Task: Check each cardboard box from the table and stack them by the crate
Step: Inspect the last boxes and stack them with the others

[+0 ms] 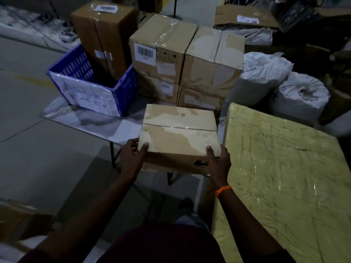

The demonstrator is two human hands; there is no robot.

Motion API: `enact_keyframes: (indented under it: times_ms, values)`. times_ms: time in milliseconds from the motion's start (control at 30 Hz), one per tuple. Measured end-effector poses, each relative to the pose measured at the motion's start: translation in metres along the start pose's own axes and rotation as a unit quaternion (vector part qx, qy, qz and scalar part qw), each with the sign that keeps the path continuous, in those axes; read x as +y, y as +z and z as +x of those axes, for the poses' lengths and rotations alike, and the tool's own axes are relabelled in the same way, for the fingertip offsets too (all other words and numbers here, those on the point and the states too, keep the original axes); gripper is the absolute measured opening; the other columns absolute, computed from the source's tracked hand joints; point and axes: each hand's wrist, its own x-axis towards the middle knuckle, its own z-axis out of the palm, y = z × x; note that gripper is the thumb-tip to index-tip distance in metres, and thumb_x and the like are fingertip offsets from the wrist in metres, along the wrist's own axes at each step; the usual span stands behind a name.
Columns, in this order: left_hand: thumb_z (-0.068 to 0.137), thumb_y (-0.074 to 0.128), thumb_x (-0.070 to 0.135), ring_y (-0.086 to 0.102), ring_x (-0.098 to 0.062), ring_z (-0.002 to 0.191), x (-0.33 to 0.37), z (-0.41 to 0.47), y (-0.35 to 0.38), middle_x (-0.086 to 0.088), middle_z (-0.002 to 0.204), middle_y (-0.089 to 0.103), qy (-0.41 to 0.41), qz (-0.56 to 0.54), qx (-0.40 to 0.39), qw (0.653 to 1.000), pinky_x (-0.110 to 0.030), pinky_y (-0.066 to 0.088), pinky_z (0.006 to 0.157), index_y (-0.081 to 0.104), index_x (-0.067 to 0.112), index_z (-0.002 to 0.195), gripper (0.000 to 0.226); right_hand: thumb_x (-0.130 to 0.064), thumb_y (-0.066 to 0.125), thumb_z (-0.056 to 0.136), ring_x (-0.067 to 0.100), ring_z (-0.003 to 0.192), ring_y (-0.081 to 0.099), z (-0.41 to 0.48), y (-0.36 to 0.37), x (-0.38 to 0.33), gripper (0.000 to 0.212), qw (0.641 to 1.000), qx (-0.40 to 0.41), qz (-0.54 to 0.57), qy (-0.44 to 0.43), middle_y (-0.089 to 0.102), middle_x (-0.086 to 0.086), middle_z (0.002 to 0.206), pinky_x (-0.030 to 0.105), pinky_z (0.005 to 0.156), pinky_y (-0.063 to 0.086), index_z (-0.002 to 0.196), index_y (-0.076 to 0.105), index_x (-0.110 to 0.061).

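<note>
A box was gripped at its near corners by both hands. The left hand was curled round the left corner, with the thumb laid on the top face and the fingers wrapped along the side. The right hand was closed on the right corner in the same way, thumb on top and fingers down the side. An orange band was worn on the right wrist.

The box was held flat, top face up, its taped seam running across between the hands. Whether it was lifted or resting on the table could not be told; the table's glossy top was seen ahead and to the left of the left hand.

Beyond the left hand, a blue crate was set on the table, and a tall box was stood upright in it. Straight ahead of both hands, just past the held box, a stack of boxes was seen beside the crate, two tiers high. Close to the right of the right hand, a large yellow wrapped bundle was laid. Further ahead of that hand, white sacks were piled.
</note>
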Motion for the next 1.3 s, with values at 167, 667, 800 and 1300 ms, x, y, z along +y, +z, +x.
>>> enact_keyframes:
  times_ms: [167,667,800,1300]
  values:
    - [0.094,0.072,0.031,0.064,-0.027,0.112,-0.016,-0.005,0.006,-0.008,0.126,0.063,0.011,-0.009,0.007,1.000,-0.046,0.059,0.088,0.058,0.010,0.130,0.044,-0.029,0.077,0.091,0.029,0.106,0.063,-0.003,0.002,0.014,0.047,1.000,-0.008,-0.030,-0.005,0.063,0.014,0.121,0.027,0.080,0.046,0.129,0.060,-0.007]
    - [0.103,0.028,0.062,0.001,-0.024,0.157,0.033,0.073,0.062,-0.001,0.171,0.004,0.196,0.475,-0.142,0.846,-0.057,0.000,0.123,0.013,0.028,0.163,0.070,-0.074,0.003,0.084,0.028,0.159,0.002,0.059,0.068,-0.030,0.099,0.861,-0.205,-0.393,-0.249,0.008,0.009,0.172,0.052,0.125,-0.003,0.163,0.022,-0.019]
    - [0.102,0.029,0.063,0.000,-0.024,0.157,0.034,0.084,0.061,-0.001,0.171,0.002,0.186,0.506,-0.165,0.826,-0.059,0.004,0.124,0.015,0.028,0.162,0.071,-0.069,0.001,0.089,0.028,0.159,0.003,0.067,0.067,-0.028,0.092,0.850,-0.214,-0.406,-0.259,0.010,0.010,0.172,0.052,0.125,-0.003,0.163,0.022,-0.019]
    - [0.092,0.006,0.077,-0.019,-0.023,0.152,0.007,0.061,0.039,-0.003,0.168,-0.017,0.214,0.530,-0.186,0.799,-0.056,-0.014,0.119,-0.003,0.031,0.162,0.085,-0.074,-0.004,0.094,0.026,0.157,-0.019,0.054,0.032,0.001,0.082,0.793,-0.255,-0.476,-0.281,-0.021,0.001,0.170,0.059,0.122,-0.012,0.164,-0.009,-0.030]
